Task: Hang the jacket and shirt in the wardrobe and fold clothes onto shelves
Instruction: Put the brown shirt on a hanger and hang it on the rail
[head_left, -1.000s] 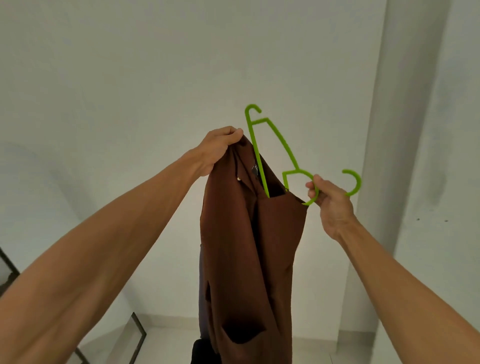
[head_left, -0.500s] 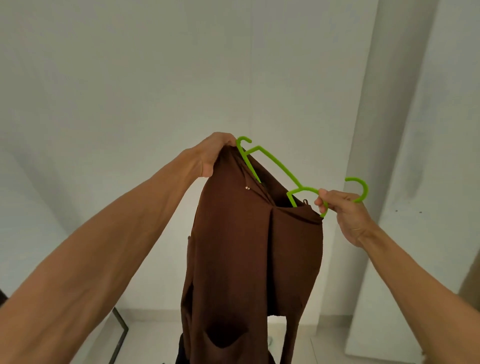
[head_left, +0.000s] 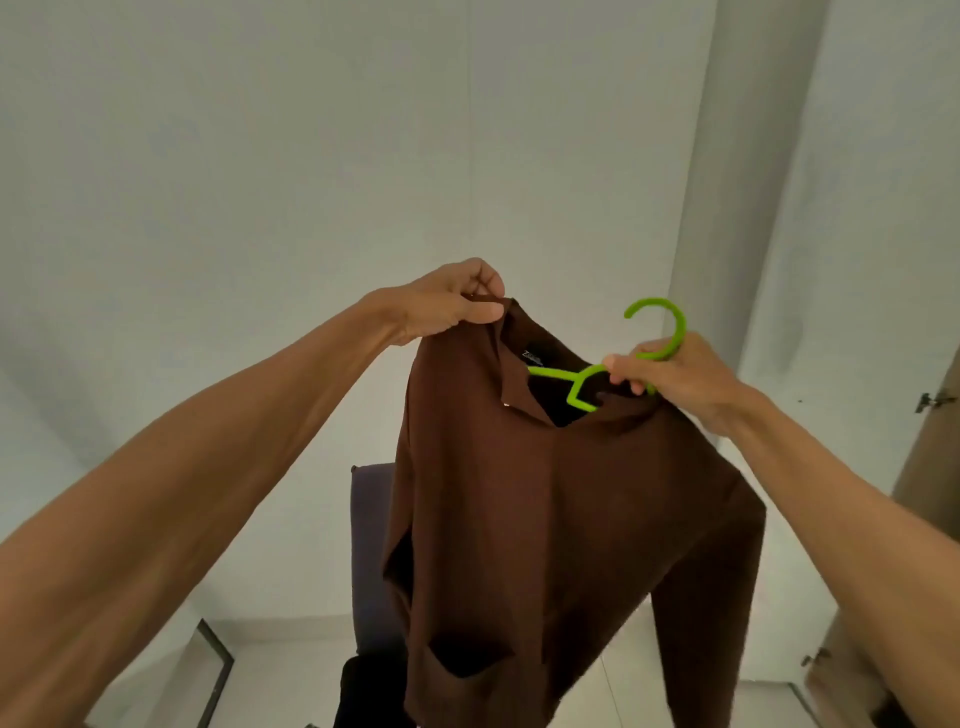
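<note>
A brown jacket (head_left: 561, 509) hangs in front of me at chest height. My left hand (head_left: 452, 304) pinches its collar at the upper left. My right hand (head_left: 670, 376) grips the neck of a bright green plastic hanger (head_left: 657, 332), just below its hook. Most of the hanger sits inside the jacket; only the hook and a short piece at the open neck show. A label is visible inside the collar. One sleeve hangs down at the right.
A dark blue chair back (head_left: 371, 551) stands behind the jacket, with dark clothing (head_left: 363, 691) low beside it. A brown wardrobe door (head_left: 930, 467) with metal hinges is at the right edge. A black frame (head_left: 213, 670) leans at the lower left. White walls surround.
The hanger has slid down into the jacket, so its left arm and small hook are now hidden. The jacket has spread wider across the shoulders. My view has tipped downward.
</note>
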